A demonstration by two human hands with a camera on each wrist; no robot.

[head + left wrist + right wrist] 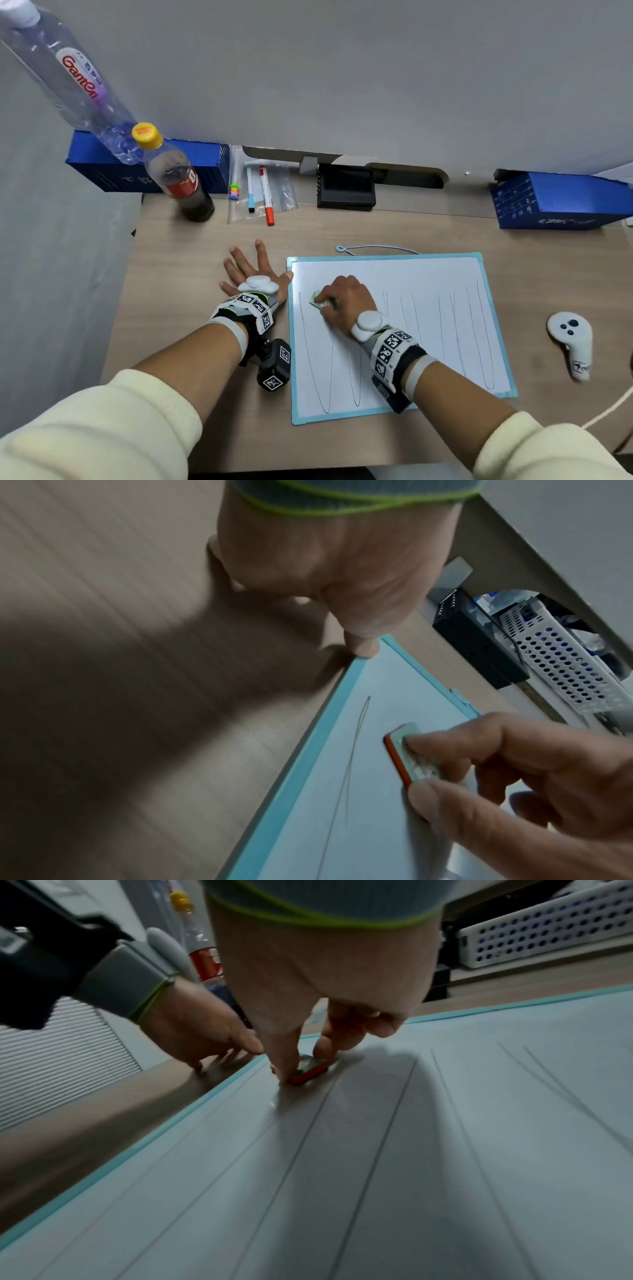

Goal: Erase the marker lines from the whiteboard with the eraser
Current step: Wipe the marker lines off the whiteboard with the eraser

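**Red-edged eraser pressed to the upper left of the board**

"Ganten" reads in red on the clear water bottle (73, 73) standing at the far left of your desk (191, 246); the red label on the cola bottle (178, 178) beside it is too small to read.

Your right hand (346, 298) pinches the eraser (318, 298) between thumb and fingertips, flat on the whiteboard (394, 274) near its upper left corner. Only the wrist views show the eraser's red rim; from the head it looks pale green. Its long axis runs roughly along the board's left edge.

Your left hand (255, 270) lies spread and relaxed on the desk, thumb tip touching the teal frame. Marker lines (448, 329) run as tall, narrow loops up and down the board
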